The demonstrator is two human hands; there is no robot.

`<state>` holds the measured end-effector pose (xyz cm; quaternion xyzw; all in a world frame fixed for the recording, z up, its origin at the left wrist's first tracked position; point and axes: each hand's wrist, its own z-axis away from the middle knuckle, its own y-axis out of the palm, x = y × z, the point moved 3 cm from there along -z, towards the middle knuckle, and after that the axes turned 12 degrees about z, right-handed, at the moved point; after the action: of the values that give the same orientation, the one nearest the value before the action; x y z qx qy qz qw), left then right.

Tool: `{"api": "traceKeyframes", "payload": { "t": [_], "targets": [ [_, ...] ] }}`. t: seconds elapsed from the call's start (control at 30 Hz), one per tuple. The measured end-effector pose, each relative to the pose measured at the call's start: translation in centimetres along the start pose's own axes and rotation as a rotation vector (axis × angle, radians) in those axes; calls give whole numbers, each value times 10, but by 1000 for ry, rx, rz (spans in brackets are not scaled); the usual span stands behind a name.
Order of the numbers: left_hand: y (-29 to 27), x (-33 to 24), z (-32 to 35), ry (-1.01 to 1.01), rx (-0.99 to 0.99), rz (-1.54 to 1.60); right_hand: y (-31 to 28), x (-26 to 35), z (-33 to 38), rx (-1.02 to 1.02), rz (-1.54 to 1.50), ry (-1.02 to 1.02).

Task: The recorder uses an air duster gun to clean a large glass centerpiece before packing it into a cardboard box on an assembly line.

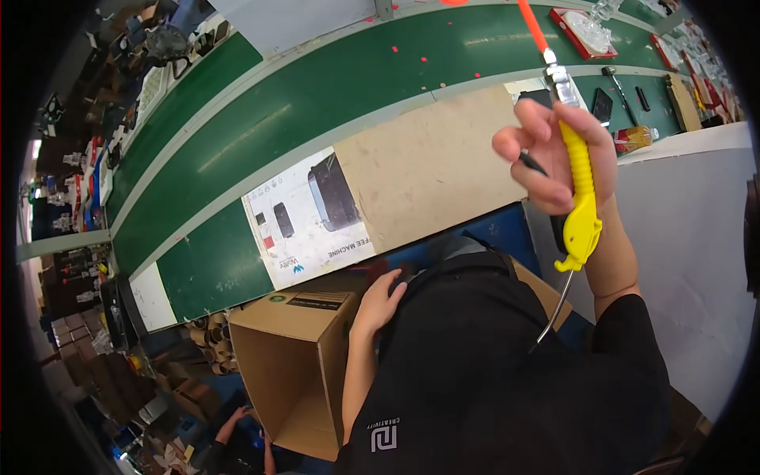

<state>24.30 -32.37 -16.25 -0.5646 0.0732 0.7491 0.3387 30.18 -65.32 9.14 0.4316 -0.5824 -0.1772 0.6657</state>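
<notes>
Yellow plastic: one air gun (582,226), held in the right hand (558,154) above the near edge of the bench (214,261), right of the centre of the view. Handle upright, nested in the crook of the thumb; fingers loosely curled, thumb closed over the handle's upper end. Thin metal nozzle (560,301), curving down in front of a black shirt (475,348). At the top, a metal coupling (560,83) and an orange hose (534,28) running up. One black piece (532,164) among the curled fingers, kind unclear.

Left hand (380,302): low, beside the shirt, between it and a carton (273,321). Fingers extended, thumb apart; whether they pinch anything cannot be told, the fingertips lying against a dark, blurred patch.

Carton: brown, its open side facing the viewer, below the bench edge. Tubes (214,336), cardboard, piled just left of it.

On the green bench: one bare brown board (435,162); one printed white panel (265,218) adjoining its left end; farther right, a phone (602,105), a hammer (620,89) and a bottle (633,139) lying on its side.

Lower left: a co-worker (237,451), arms in view.
</notes>
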Motion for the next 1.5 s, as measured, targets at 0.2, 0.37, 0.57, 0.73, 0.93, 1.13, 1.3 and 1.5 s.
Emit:
{"api": "traceKeyframes", "payload": {
  "t": [0.2,0.37,0.57,0.73,0.93,1.13,1.3,1.5],
  "targets": [
    [29,41,-31,-328,427,62,-26,-1,-4,-186,217,-52],
    [38,49,-44,-179,173,15,-51,-33,0,-547,817,8],
    [50,82,-47,-185,129,165,-59,-61,10,-517,499,-4],
    [58,89,-53,-210,139,242,-75,-72,10,-576,194,16],
    [61,91,-53,-288,146,310,-87,-86,19,-712,701,32],
    [59,97,-53,-314,126,400,-73,-108,7,-568,58,46],
    [56,90,-49,-323,145,404,-90,-92,16,-672,706,123],
    [54,102,-43,-349,125,458,-86,-50,34,-506,455,238]
  ]
}}
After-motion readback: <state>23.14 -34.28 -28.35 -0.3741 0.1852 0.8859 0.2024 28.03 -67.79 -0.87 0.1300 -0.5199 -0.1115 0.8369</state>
